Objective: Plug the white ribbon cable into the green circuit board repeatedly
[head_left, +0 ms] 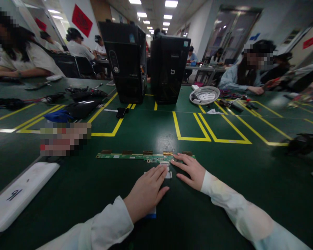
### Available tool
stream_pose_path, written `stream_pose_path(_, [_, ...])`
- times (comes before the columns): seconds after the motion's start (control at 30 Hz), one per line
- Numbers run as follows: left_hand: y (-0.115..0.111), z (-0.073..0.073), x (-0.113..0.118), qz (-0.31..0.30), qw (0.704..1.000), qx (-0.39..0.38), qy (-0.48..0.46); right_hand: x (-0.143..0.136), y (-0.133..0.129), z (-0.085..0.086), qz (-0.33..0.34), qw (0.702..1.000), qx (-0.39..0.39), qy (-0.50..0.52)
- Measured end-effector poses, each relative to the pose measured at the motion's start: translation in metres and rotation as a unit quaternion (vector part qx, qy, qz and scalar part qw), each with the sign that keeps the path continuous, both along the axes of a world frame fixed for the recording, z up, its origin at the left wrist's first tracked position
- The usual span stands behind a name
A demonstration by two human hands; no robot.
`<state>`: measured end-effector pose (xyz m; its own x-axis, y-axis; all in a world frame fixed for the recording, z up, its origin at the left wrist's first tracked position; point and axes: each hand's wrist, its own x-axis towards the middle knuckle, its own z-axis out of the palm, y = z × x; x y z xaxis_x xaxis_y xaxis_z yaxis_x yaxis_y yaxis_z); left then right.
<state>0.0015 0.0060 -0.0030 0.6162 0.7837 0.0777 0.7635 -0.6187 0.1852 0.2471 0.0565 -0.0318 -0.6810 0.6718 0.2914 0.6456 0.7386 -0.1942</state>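
Note:
A long, narrow green circuit board [120, 156] lies flat on the dark green table, with brown and gold tabs along its far edge. My right hand [190, 169] rests on the board's right part, its fingers spread. Stretched fingers of my left hand [147, 189] lie flat over a white ribbon cable [169, 174] by the connector on the board's near side. Most of the cable is hidden under that hand. A blue end [150, 214] shows below the left wrist.
Two black computer towers [125, 66] [169, 69] stand at the back. A white basket [205, 95] holds small parts. On the left are a white case [23, 196] and black parts [80, 107]. Yellow tape [194, 139] marks the table. Other people sit around.

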Motion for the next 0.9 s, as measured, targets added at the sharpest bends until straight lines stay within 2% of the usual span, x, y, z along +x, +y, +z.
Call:
stream_pose_path(0.3, [-0.005,0.004,0.009,0.01,1.0,0.009,0.012,0.0,0.0,0.0,-0.002,1.0,-0.006,0.006])
stream_pose_path(0.63, [-0.011,-0.002,0.023,0.056,0.998,0.014,-0.01,0.0,0.003,-0.003,0.003,1.0,-0.001,0.019])
stream_pose_path(0.8, [-0.006,0.0,0.018,0.047,0.997,-0.016,-0.051,-0.002,0.003,-0.004,0.002,1.0,0.01,0.016])
stream_pose_path(0.9, [0.0,0.007,0.007,0.031,0.998,-0.022,-0.058,-0.002,0.004,-0.006,-0.002,1.0,0.019,0.002])
